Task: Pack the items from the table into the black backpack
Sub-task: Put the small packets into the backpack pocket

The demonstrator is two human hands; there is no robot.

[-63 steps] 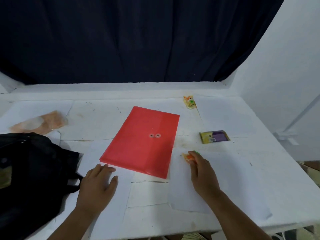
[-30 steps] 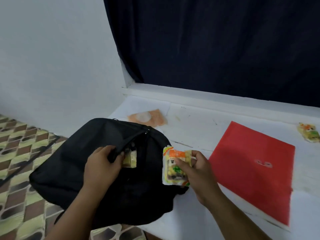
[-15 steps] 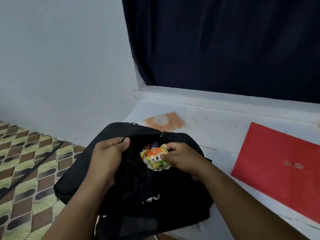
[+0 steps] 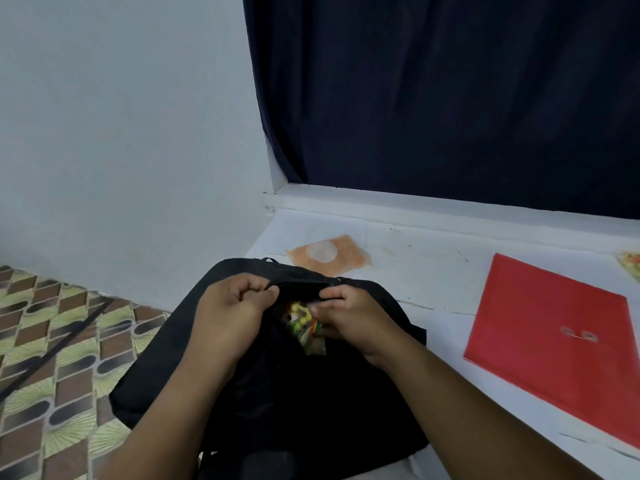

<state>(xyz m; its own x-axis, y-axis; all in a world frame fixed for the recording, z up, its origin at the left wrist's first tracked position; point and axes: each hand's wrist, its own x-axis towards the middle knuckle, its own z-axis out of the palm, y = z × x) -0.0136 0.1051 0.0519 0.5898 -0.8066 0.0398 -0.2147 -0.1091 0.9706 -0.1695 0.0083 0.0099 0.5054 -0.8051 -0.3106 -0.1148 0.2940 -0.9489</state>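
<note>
The black backpack (image 4: 298, 403) lies at the left end of the white table (image 4: 426, 271), part of it hanging over the edge. My left hand (image 4: 232, 317) pinches the rim of its opening and holds it apart. My right hand (image 4: 349, 320) grips a colourful snack packet (image 4: 304, 327) that sits partly inside the opening. A red envelope folder (image 4: 554, 337) lies flat on the table to the right. An orange flat packet (image 4: 329, 254) with a pale round patch lies just behind the backpack.
Another small snack packet (image 4: 632, 265) shows at the right edge of the frame. A dark curtain (image 4: 450, 98) hangs behind the table and a white wall stands at the left. Patterned floor tiles (image 4: 52, 358) lie below the table's left edge.
My right hand picked the snack packet from the table, carried it left and pushed it into the backpack opening. My left hand moved from the table onto the backpack's rim.
</note>
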